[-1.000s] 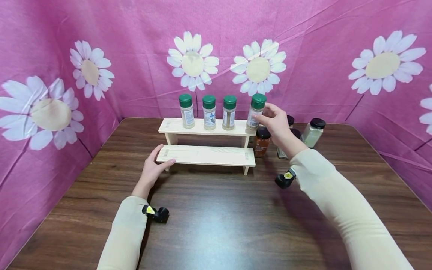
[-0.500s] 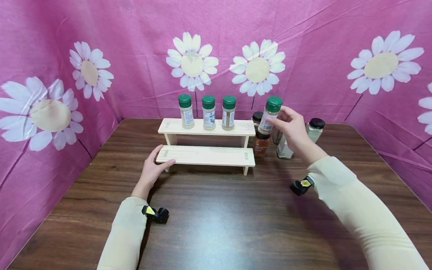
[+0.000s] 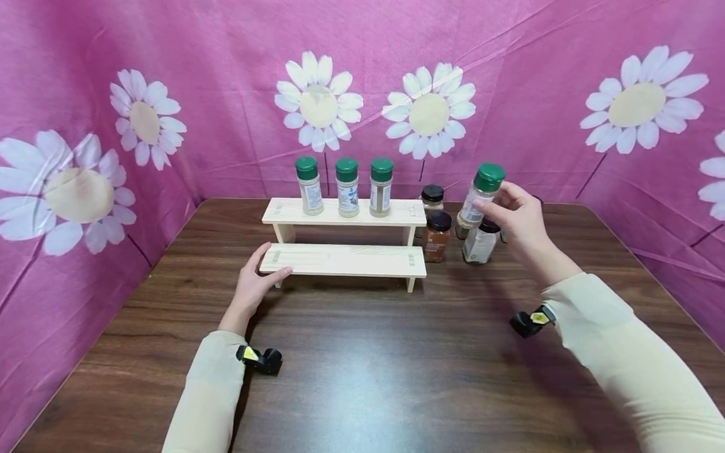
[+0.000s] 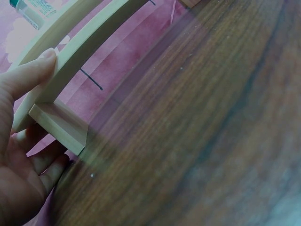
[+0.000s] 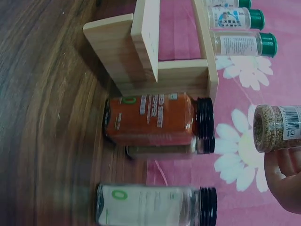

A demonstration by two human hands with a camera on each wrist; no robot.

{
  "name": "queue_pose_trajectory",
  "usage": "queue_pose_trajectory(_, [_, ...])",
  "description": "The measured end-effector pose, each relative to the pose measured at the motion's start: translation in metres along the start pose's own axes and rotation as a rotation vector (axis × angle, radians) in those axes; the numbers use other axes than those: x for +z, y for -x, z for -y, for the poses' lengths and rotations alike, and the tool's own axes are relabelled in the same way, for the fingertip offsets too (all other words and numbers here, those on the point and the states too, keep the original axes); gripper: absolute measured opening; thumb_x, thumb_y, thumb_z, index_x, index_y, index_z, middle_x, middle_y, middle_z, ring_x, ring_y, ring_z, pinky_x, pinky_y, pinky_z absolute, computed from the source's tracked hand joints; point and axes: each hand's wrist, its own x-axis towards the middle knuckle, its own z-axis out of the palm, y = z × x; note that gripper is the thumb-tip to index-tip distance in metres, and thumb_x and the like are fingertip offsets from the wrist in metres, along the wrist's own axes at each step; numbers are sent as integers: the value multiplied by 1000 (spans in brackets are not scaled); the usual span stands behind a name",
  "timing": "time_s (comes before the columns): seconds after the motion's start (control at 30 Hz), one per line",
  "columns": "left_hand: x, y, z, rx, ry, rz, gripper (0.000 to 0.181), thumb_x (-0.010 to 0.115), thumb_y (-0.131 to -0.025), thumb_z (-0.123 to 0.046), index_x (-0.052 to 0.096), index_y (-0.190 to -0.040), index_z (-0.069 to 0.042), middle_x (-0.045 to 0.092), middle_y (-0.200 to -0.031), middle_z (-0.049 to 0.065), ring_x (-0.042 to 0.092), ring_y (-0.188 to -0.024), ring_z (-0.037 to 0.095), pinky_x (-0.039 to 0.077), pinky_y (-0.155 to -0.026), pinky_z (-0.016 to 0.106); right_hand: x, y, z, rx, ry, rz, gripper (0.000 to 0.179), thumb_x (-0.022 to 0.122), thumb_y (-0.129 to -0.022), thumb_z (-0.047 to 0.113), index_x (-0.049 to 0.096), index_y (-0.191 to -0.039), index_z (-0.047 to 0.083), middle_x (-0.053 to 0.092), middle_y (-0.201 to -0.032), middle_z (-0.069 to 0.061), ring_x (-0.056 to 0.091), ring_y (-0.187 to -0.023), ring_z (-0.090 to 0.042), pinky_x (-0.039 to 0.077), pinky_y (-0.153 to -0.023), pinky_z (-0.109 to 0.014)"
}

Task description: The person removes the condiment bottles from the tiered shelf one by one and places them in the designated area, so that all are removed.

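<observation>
My right hand (image 3: 525, 223) grips a spice jar with a green lid (image 3: 476, 201), held slightly tilted in the air at the right of the wooden rack. In the right wrist view this jar (image 5: 272, 129) shows coarse tan grains at its base. A two-step pale wooden rack (image 3: 342, 259) stands mid-table. Its lower step is held at the left end by my left hand (image 3: 253, 290), thumb on top; in the left wrist view the thumb (image 4: 35, 70) lies on the board (image 4: 70, 59), some fingers below. Three green-lidded jars (image 3: 348, 189) stand upright on the upper step.
Right of the rack stand several black-lidded jars: an orange-red one labelled sweet pepper (image 3: 437, 240), one behind it (image 3: 432, 196), and a whitish one (image 3: 479, 245). Others are partly hidden behind my right hand. A pink flowered cloth (image 3: 362, 38) hangs behind the brown table (image 3: 362, 365).
My right hand has carried the green-lidded jar from the right end of the upper step rightward, over the black-lidded jars. My left hand has stayed on the rack.
</observation>
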Motion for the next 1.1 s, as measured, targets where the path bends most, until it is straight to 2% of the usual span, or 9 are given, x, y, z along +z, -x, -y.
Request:
queue_pose_trajectory(0.07, [0, 0, 0, -2, 1, 3, 73, 71, -71, -10, 31, -132, -3, 38, -126, 14, 34, -111, 21, 23, -94, 33, -22, -5, -16, 11, -40, 4, 39, 67, -70, -4, 58, -107, 2, 61, -91, -11, 56, -84, -17, 45, -70, -25])
queue_pose_trajectory(0.17, [0, 1, 0, -3, -6, 1, 73, 71, -71, -10, 31, -132, -3, 38, -127, 14, 33, -112, 21, 22, -95, 33, -35, -2, -21, -16, -68, -1, 44, 69, -68, -3, 56, -110, 0, 61, -93, -13, 56, -86, -19, 46, -70, -26])
queue_pose_trajectory(0.23, [0, 1, -1, -2, -11, 0, 73, 71, -71, -11, 31, -132, -3, 37, -128, 15, 33, -113, 21, 22, -95, 33, -17, 14, 2, -10, -54, -41, 39, 68, -70, -4, 57, -107, -1, 61, -89, -11, 56, -83, -17, 46, -70, -25])
queue_pose_trajectory(0.3, [0, 1, -1, -1, -10, -1, 73, 71, -71, -10, 31, -132, -3, 37, -128, 15, 32, -113, 21, 22, -95, 33, -1, 27, 23, -8, -90, -51, 31, 63, -73, -8, 60, -102, 0, 62, -84, -9, 56, -79, -15, 46, -68, -23])
queue_pose_trajectory(0.4, [0, 1, -1, 1, -6, 0, 73, 71, -71, -10, 30, -132, -3, 37, -128, 15, 33, -113, 21, 22, -95, 33, -51, 14, -21, 0, -121, -63, 36, 56, -75, -15, 57, -108, -1, 60, -94, -15, 55, -87, -22, 46, -69, -27])
queue_pose_trajectory(0.53, [0, 1, -1, 3, -1, 1, 73, 70, -71, -10, 30, -132, -2, 37, -127, 15, 33, -113, 21, 22, -95, 33, -139, -9, -96, -11, -72, -92, 51, 61, -72, -12, 46, -120, -3, 52, -108, -23, 50, -98, -31, 46, -70, -33])
queue_pose_trajectory(0.8, [0, 0, -1, 6, 11, -2, 73, 71, -71, -9, 30, -132, -2, 38, -127, 15, 33, -112, 21, 23, -95, 33, -150, 11, -90, -13, -92, -111, 51, 58, -73, -16, 44, -121, -5, 51, -110, -24, 47, -102, -32, 46, -73, -35])
queue_pose_trajectory(1.1, [0, 2, -3, -4, -5, -1, 73, 70, -71, -10, 30, -132, -3, 37, -127, 16, 33, -112, 22, 22, -95, 34, -154, 33, -82, 28, -137, -143, 50, 55, -74, -17, 44, -121, -5, 54, -107, -22, 50, -99, -29, 46, -73, -33])
